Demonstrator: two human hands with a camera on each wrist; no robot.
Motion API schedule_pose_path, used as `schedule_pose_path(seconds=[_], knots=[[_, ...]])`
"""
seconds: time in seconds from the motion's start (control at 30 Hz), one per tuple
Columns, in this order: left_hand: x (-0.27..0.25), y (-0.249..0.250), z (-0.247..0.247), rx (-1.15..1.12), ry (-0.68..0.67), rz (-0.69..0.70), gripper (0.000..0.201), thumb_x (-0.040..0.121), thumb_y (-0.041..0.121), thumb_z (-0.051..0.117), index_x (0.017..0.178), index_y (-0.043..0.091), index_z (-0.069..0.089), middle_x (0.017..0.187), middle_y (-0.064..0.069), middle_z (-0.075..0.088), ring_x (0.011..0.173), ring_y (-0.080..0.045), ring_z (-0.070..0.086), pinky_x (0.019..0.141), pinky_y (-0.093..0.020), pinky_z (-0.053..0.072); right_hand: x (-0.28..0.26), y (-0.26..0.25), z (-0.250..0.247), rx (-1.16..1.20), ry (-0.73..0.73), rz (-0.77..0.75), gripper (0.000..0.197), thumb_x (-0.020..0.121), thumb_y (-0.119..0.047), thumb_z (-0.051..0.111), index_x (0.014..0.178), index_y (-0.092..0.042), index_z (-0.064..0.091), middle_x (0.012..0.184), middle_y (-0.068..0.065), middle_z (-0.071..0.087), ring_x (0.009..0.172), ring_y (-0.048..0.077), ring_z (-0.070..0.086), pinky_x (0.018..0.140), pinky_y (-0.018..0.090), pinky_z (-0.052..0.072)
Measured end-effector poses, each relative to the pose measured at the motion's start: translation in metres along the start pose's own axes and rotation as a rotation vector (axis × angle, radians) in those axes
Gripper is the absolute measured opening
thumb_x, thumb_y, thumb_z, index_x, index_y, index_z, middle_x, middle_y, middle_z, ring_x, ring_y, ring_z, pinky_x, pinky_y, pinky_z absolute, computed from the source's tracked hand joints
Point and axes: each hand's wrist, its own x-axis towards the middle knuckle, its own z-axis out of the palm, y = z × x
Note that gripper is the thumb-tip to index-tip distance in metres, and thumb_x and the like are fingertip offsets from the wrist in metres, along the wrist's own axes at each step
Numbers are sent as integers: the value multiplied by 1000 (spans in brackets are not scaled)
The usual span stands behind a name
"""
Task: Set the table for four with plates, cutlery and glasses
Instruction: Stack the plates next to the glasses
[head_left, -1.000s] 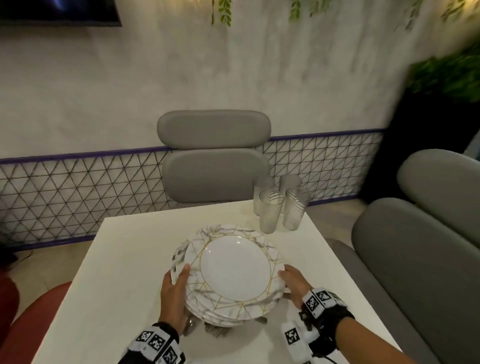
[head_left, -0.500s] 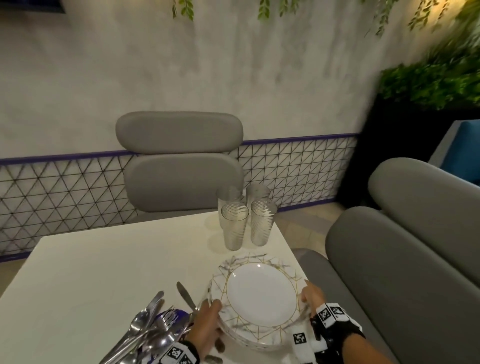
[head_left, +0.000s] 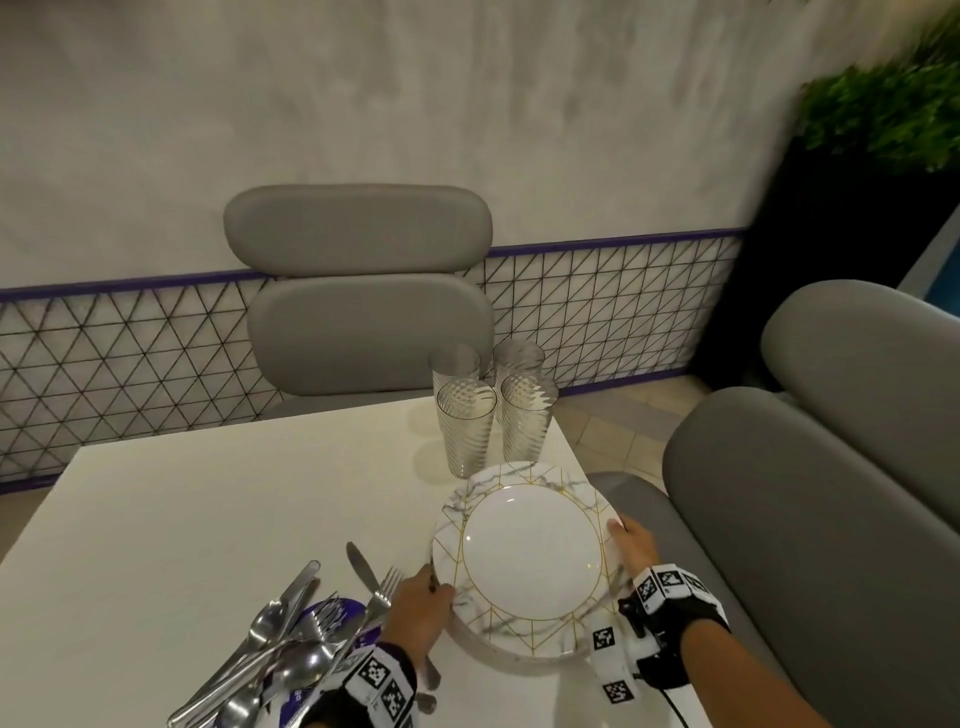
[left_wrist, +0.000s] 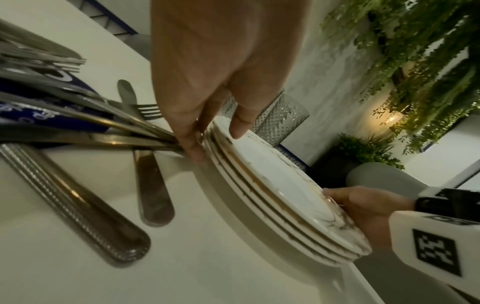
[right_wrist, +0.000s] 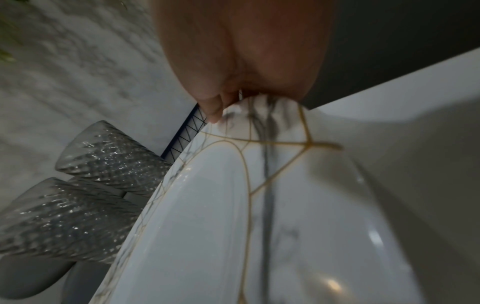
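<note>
Marbled plate stack (head_left: 530, 558) btwn L hand (head_left: 420, 608) & R hand (head_left: 635, 545) fingers (left_wrist: 240, 123)

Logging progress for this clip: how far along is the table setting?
Nothing is laid out yet. Both hands, left hand and right hand, grip the stack of marble-patterned plates near the table's right edge. Four glasses stand clustered, cutlery lies heaped. All four settings remain.
</note>
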Motion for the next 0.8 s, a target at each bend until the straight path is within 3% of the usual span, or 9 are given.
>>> schedule_pose_path(seconds=[0.13,0.33,0.63,0.8], knots=[[-1,6,-1,74,38,59,24,89,4,43,67,12,46,63,0,49,56,-10,44,50,-16,32,8,6,4,-45,-1,28,36,96,-15,40,126,3,51,129,22,54,120,37,49,103,42,38],[3,6,2,135,31,76,11,89,7,41,81,8,49,72,-2,50,57,-7,42,45,-11,29,13,0,2,-87,17,55,36,97,-9,38,127,10,47,134,25,48,125,37,44,102,37,34],[-2,7,4,96,15,79,13,88,7,44,85,12,55,73,3,56,64,-6,50,53,-17,36,19,9,3,-62,50,46,33,96,-9,39,121,10,51,129,26,52,119,39,48,101,40,36],[-7,7,4,35,20,78,15,89,8,46,76,14,52,71,3,54,63,-6,51,53,-15,36,17,14,1,-16,111,29,31,94,-6,45,116,12,55,121,28,57,115,41,51,99,42,39]])
